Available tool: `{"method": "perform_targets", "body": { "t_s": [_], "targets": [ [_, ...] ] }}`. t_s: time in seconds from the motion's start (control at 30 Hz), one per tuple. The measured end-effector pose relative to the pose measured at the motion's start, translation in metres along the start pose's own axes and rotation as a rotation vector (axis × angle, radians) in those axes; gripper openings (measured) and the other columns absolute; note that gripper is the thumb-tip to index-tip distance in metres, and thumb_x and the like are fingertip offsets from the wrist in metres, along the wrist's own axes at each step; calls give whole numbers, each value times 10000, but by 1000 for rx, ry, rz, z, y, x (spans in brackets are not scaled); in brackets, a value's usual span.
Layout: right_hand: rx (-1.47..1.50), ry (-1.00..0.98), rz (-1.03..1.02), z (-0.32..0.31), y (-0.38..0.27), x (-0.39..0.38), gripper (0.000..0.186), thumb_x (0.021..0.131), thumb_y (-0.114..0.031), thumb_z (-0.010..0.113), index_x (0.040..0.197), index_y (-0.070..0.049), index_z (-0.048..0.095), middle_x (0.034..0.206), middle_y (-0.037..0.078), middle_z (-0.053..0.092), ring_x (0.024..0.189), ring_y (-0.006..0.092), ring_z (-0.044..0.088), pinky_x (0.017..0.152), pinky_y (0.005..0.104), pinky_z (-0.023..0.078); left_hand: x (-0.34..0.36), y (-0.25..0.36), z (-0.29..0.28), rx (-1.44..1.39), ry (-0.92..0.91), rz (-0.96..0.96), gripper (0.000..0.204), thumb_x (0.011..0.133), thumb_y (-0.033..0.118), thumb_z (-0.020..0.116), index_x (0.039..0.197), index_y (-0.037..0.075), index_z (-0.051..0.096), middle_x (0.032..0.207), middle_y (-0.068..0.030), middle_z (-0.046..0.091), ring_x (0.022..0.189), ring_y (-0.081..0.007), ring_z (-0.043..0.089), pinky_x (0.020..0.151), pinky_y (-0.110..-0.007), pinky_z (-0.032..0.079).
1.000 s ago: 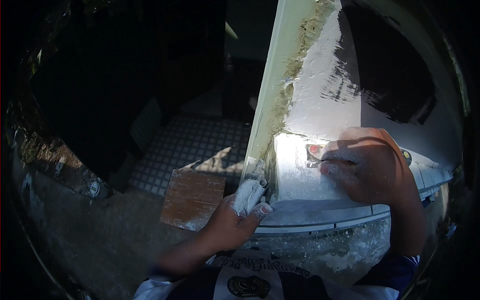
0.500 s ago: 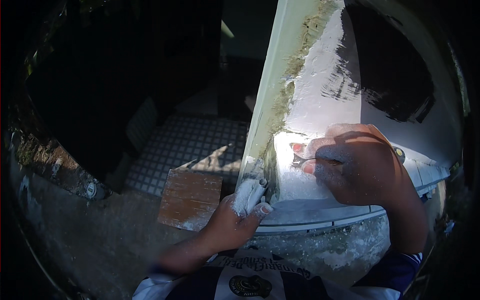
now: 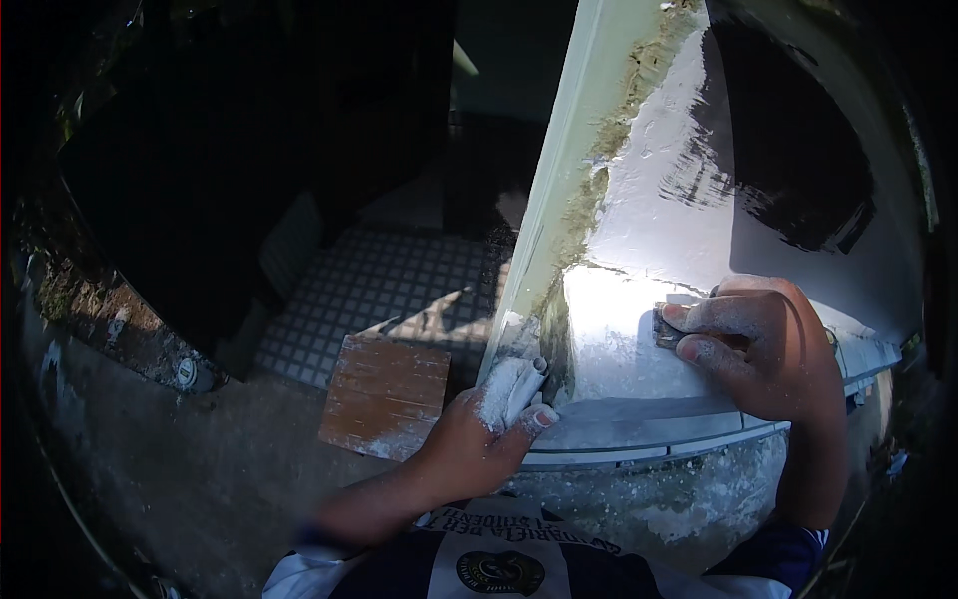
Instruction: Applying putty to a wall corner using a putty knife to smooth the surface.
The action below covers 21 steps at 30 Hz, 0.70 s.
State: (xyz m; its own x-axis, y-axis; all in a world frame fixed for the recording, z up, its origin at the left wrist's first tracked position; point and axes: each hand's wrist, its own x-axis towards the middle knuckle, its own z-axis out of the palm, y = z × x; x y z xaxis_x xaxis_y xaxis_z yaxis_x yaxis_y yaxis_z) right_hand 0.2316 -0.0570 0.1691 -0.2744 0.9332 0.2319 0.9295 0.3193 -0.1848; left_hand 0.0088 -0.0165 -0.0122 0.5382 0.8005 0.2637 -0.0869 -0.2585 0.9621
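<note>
In my right hand (image 3: 768,344) a small, dark, flat piece (image 3: 677,326) is pinched between thumb and fingers. It rests against the sunlit white surface (image 3: 614,344) low on the wall. Whether it is a scraper blade or folded sandpaper, I cannot tell. My left hand (image 3: 474,439) is closed around a rolled-up, white-dusted sheet (image 3: 519,384), its open end pointing up. That hand is beside the lower corner of the pale green door frame (image 3: 544,200). White powder covers the fingers of both hands.
Black paint (image 3: 798,130) is brushed over the upper right wall. A tiled ledge (image 3: 649,449) runs below the white surface. Left of my left hand lies a brown board (image 3: 384,394), with a checkered floor (image 3: 384,280) beyond it in the dark doorway.
My right hand has slid to the right across the white surface, and the dark piece in its fingers now shows. My left hand keeps its hold on the rolled sheet. The view has shifted slightly.
</note>
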Motion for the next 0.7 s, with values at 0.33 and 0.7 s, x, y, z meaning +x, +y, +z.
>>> {"method": "perform_targets", "body": {
  "t_s": [0.33, 0.7],
  "targets": [
    [-99, 50, -194, 3, -4, 7, 196, 782, -225, 713, 866, -48, 728, 739, 125, 661, 631, 256, 630, 622, 354, 487, -1, -2, -1, -5, 18, -17, 447, 922, 187, 586, 1260, -75, 456, 1101, -215, 601, 1044, -242, 585, 875, -348, 461],
    [-139, 189, -159, 19, -15, 3, 152, 775, -142, 701, 884, -38, 715, 800, 144, 676, 687, 271, 644, 649, 360, 498, -2, 4, -4, 14, -6, -35, 449, 925, 199, 580, 1258, -74, 456, 1117, -228, 600, 1079, -272, 586, 898, -367, 464]
  ]
}}
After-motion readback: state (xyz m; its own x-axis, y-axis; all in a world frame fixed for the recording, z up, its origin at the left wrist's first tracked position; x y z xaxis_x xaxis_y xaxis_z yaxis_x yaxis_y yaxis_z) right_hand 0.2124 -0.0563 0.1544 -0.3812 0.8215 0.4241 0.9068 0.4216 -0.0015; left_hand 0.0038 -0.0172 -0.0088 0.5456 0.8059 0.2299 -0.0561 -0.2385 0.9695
